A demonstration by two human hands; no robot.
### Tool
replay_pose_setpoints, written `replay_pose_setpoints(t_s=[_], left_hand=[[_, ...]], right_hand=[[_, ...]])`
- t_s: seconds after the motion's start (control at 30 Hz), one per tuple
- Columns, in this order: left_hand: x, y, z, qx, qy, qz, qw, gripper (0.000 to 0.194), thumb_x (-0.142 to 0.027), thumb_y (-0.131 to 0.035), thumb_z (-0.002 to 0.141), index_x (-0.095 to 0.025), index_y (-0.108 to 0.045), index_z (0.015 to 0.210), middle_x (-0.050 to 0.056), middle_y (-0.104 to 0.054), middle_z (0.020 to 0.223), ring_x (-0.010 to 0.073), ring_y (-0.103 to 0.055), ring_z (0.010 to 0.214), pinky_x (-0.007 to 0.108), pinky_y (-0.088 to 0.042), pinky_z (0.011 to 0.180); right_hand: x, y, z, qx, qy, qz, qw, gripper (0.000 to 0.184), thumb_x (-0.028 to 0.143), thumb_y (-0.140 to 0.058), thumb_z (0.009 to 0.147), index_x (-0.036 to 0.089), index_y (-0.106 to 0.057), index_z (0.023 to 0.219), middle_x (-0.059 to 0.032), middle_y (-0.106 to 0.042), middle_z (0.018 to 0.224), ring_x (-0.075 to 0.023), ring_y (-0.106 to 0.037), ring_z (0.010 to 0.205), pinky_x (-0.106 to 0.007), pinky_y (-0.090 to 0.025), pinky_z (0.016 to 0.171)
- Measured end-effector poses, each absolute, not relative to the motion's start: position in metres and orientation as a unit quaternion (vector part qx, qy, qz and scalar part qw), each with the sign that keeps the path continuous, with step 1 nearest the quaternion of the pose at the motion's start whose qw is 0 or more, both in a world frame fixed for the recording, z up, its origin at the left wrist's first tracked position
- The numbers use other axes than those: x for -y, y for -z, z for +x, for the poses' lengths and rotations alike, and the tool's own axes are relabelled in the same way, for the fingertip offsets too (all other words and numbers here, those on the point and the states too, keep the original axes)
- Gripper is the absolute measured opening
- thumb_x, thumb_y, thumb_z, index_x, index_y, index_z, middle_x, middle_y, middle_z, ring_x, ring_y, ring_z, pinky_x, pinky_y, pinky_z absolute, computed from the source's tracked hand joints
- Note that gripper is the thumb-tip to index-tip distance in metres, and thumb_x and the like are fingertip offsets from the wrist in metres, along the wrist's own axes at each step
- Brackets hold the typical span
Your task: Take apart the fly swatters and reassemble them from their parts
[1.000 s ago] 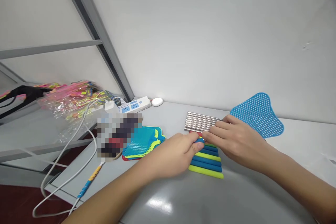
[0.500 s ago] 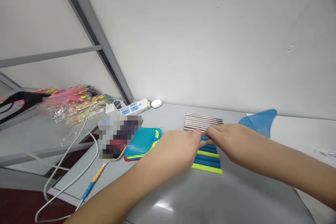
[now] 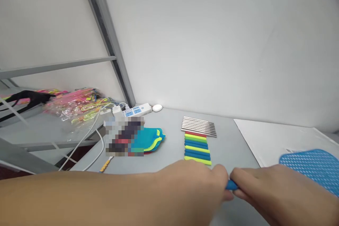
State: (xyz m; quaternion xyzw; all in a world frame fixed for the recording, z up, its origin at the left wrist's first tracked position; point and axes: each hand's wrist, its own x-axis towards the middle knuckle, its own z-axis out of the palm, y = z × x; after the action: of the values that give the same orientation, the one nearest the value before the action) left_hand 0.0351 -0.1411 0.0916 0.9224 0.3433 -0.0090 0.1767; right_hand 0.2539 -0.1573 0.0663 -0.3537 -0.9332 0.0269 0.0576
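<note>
My left hand (image 3: 197, 183) is closed around a blue handle tube (image 3: 232, 185), of which a short piece shows between my two fists. My right hand (image 3: 280, 189) grips close beside it, its fingers wrapped round what looks like the stem of a fly swatter. The swatter's blue mesh head (image 3: 312, 166) sticks out past my right hand; where stem and tube meet is hidden by my fingers. Just beyond my left hand lies a row of yellow-green, blue and red handle tubes (image 3: 197, 151). Several metal rods (image 3: 198, 126) lie side by side behind them.
A stack of teal mesh swatter heads (image 3: 145, 139) rests left on the grey table, beside a blurred-out object (image 3: 124, 139). Behind are a power strip (image 3: 136, 110), a white cable (image 3: 87, 127) and a white mouse-like object (image 3: 157, 108). Plastic-bagged goods (image 3: 76, 104) fill the left shelf.
Both hands have come nearer and to the right, away from the tube row, carrying the blue swatter. More of the tubes and rods now shows. The view has shifted slightly.
</note>
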Motion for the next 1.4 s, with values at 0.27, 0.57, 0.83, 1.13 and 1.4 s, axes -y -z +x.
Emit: replay_pose_setpoints(t_s=[0.27, 0.57, 0.83, 1.13, 1.4], left_hand=[[0.141, -0.088, 0.022, -0.346, 0.130, 0.749, 0.550, 0.030, -0.037, -0.036, 0.095, -0.022, -0.046, 0.070, -0.004, -0.046, 0.057, 0.0106, -0.042, 0.047, 0.019, -0.030, 0.040], [0.123, -0.026, 0.019, -0.286, 0.147, 0.546, 0.774, 0.037, -0.055, -0.047, 0.092, -0.021, -0.050, 0.078, -0.007, -0.035, 0.057, 0.0069, -0.027, 0.041, 0.015, -0.024, 0.035], [0.107, -0.023, 0.018, -0.240, 0.189, 0.300, 0.904, 0.040, -0.057, -0.055, 0.087, -0.023, -0.041, 0.073, -0.009, -0.020, 0.051, 0.0071, -0.007, 0.035, 0.015, -0.008, 0.028], [0.097, -0.019, -0.010, -0.228, 0.239, 0.236, 0.914, 0.040, -0.057, -0.042, 0.093, -0.025, -0.032, 0.072, -0.008, -0.008, 0.056, 0.0090, 0.005, 0.042, 0.020, 0.007, 0.036], [0.098, -0.013, 0.004, -0.349, -0.037, 0.824, 0.445, 0.031, -0.038, -0.034, 0.100, -0.021, -0.059, 0.101, 0.002, -0.054, 0.088, 0.0137, -0.049, 0.074, 0.025, -0.042, 0.065]], right_hand=[[0.174, -0.058, 0.243, 0.956, 0.086, -0.277, 0.042, 0.024, 0.006, -0.051, 0.067, 0.026, -0.040, 0.075, 0.0078, -0.058, 0.060, -0.0134, -0.053, 0.040, -0.034, -0.020, 0.038], [0.170, -0.029, 0.247, 0.956, 0.109, -0.267, 0.059, 0.015, 0.015, -0.049, 0.080, 0.025, -0.039, 0.073, 0.0057, -0.049, 0.055, -0.0144, -0.042, 0.039, -0.035, -0.015, 0.040], [0.150, -0.040, 0.255, 0.955, 0.172, -0.233, 0.062, 0.012, 0.018, -0.049, 0.085, 0.024, -0.046, 0.075, 0.0021, -0.045, 0.057, -0.0167, -0.034, 0.046, -0.036, -0.012, 0.046], [0.126, -0.034, 0.322, 0.917, 0.261, -0.292, 0.077, 0.034, 0.022, -0.035, 0.097, 0.022, -0.065, 0.080, 0.0016, -0.053, 0.057, -0.0116, -0.040, 0.051, -0.033, -0.022, 0.050], [0.086, -0.013, 0.435, 0.773, 0.308, -0.552, 0.038, 0.062, 0.044, -0.019, 0.100, 0.010, -0.069, 0.087, -0.0059, -0.065, 0.070, -0.0098, -0.048, 0.055, -0.033, -0.020, 0.049]])
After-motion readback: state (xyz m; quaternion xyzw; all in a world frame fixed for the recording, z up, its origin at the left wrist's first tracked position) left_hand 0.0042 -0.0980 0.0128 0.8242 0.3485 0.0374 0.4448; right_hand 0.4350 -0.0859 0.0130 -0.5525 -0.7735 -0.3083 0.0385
